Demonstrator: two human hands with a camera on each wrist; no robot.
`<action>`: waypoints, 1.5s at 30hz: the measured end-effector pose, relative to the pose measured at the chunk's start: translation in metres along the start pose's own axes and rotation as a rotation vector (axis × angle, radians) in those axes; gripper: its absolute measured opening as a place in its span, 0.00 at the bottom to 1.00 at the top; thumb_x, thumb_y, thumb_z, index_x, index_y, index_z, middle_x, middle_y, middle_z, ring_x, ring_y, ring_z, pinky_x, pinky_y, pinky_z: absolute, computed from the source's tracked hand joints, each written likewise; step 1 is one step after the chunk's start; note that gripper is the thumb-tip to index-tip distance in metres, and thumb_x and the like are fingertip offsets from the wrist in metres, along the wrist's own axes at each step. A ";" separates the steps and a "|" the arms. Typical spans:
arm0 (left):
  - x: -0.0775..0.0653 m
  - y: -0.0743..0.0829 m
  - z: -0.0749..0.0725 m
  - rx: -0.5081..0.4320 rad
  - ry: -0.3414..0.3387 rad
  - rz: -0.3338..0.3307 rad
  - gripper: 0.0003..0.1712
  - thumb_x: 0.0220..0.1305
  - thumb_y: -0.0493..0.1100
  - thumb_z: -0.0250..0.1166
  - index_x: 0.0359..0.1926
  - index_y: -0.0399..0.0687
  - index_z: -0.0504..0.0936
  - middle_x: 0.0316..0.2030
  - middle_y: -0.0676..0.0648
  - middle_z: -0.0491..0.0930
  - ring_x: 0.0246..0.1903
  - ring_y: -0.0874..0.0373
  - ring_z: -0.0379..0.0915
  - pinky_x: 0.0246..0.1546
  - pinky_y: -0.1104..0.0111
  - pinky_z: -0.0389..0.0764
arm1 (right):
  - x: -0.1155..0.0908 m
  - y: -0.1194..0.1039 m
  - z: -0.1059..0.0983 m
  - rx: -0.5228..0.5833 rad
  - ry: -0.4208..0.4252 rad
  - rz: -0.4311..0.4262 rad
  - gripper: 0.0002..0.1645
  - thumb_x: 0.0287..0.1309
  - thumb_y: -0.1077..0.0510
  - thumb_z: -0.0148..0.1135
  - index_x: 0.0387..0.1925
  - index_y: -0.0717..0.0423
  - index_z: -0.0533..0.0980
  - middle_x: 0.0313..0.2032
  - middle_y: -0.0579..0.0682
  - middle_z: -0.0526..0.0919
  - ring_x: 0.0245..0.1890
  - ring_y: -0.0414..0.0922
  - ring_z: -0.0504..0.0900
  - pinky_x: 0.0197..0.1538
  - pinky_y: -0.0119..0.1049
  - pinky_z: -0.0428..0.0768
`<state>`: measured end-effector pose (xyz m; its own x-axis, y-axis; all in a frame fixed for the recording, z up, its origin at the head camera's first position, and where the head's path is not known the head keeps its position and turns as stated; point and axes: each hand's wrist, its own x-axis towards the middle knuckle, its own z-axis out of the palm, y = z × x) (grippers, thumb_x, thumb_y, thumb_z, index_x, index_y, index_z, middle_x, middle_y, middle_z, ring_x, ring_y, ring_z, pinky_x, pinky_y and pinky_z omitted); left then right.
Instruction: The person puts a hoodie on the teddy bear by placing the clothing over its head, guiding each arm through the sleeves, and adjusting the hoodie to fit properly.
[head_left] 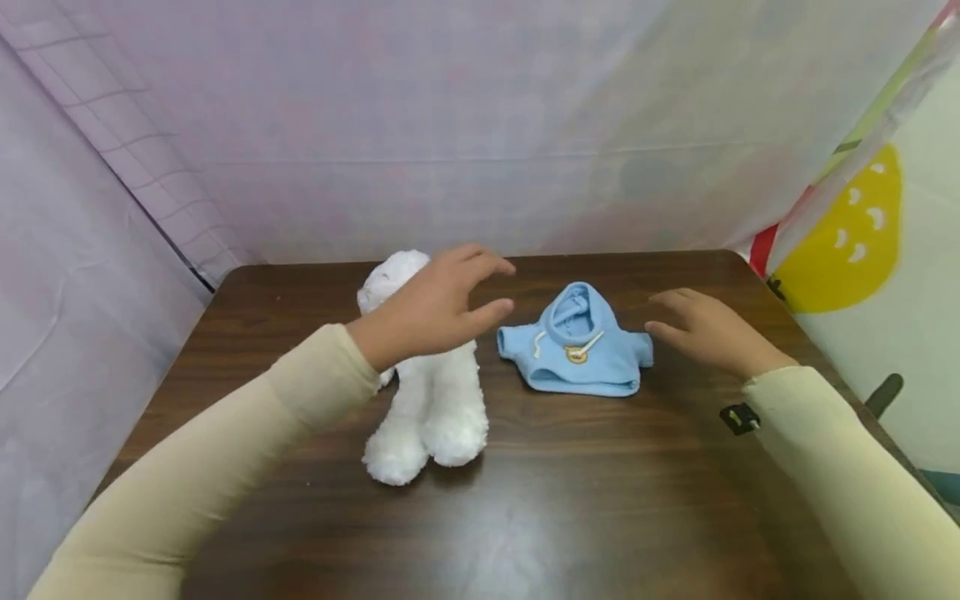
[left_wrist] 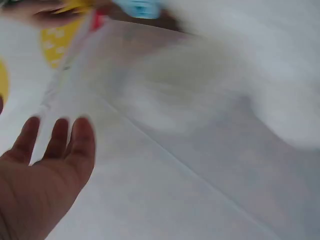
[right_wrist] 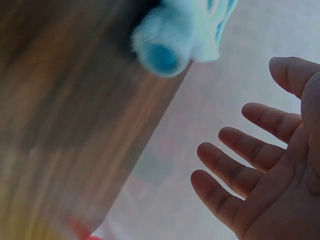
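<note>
- The left hand (head_left: 431, 308) holds nothing: its fingers and thumb reach forward, parted, over the white fluffy plush toy (head_left: 442, 379). From the head camera I cannot tell whether it touches the fur; the left wrist camera shows palm and fingers with air around them.
- The right hand (head_left: 708, 329) is bare of any load too. Seen from above, its thumb comes right up by the sleeve end of the small light-blue fabric hoodie (head_left: 611, 358); the right wrist camera shows a gap there, the digits spread and loosely extended.
- That same wrist view looks straight into the round sleeve mouth (right_wrist: 164, 59), which the head view hides.
- Only the head view gives the hoodie's front: hood up, white drawstrings, a tan bear patch (head_left: 576, 356).
- The toy lies left of the hoodie, legs towards the person, head partly covered by the arm; the left wrist camera renders it a white blur.
- Both rest on a dark brown wood-grain table (head_left: 600, 500), before a pale hanging cloth (head_left: 450, 125).
</note>
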<state>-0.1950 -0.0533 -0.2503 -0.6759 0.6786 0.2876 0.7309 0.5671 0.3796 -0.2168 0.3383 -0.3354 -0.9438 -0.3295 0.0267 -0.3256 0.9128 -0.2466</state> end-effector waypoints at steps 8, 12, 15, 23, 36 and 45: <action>0.099 0.019 0.008 -0.081 -0.319 -0.270 0.32 0.71 0.59 0.57 0.69 0.52 0.68 0.66 0.51 0.68 0.65 0.56 0.64 0.61 0.64 0.67 | 0.037 -0.024 -0.004 0.078 -0.038 0.034 0.32 0.69 0.48 0.58 0.64 0.67 0.69 0.62 0.68 0.72 0.61 0.65 0.70 0.61 0.64 0.67; 0.123 0.004 0.026 -0.272 -0.410 -0.466 0.32 0.69 0.58 0.60 0.69 0.53 0.69 0.66 0.52 0.69 0.64 0.54 0.65 0.60 0.61 0.70 | 0.052 -0.027 -0.005 0.147 -0.093 0.112 0.36 0.69 0.42 0.55 0.67 0.64 0.66 0.63 0.66 0.71 0.61 0.63 0.71 0.60 0.64 0.67; 0.133 -0.008 0.047 -0.458 -0.422 -0.601 0.30 0.71 0.56 0.59 0.69 0.54 0.70 0.64 0.52 0.70 0.55 0.54 0.71 0.52 0.61 0.75 | 0.060 -0.027 -0.001 0.232 -0.144 0.190 0.37 0.69 0.42 0.54 0.68 0.62 0.65 0.63 0.65 0.71 0.60 0.62 0.73 0.58 0.62 0.71; 0.132 -0.031 0.105 -0.366 -0.295 -0.747 0.20 0.69 0.43 0.55 0.57 0.37 0.77 0.54 0.44 0.76 0.32 0.57 0.70 0.32 0.68 0.73 | 0.079 -0.029 0.023 0.310 -0.249 0.298 0.28 0.71 0.54 0.53 0.61 0.72 0.69 0.54 0.68 0.76 0.49 0.58 0.79 0.48 0.50 0.80; 0.122 -0.030 0.133 0.035 -0.513 -0.699 0.10 0.68 0.40 0.56 0.41 0.41 0.82 0.47 0.47 0.76 0.40 0.57 0.68 0.37 0.71 0.72 | 0.082 -0.037 0.035 0.189 -0.337 0.220 0.20 0.69 0.57 0.55 0.51 0.72 0.77 0.42 0.62 0.81 0.39 0.53 0.78 0.43 0.47 0.77; 0.121 -0.047 0.152 0.037 -0.492 -0.707 0.10 0.61 0.39 0.65 0.42 0.41 0.85 0.48 0.45 0.79 0.42 0.55 0.73 0.43 0.70 0.77 | 0.075 -0.035 0.030 0.210 -0.339 0.178 0.17 0.68 0.57 0.54 0.49 0.68 0.77 0.42 0.60 0.80 0.41 0.53 0.77 0.45 0.48 0.76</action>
<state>-0.2965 0.0733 -0.3667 -0.8616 0.2810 -0.4226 0.1627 0.9417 0.2944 -0.2743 0.2741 -0.3540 -0.9009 -0.2637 -0.3446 -0.1078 0.9053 -0.4109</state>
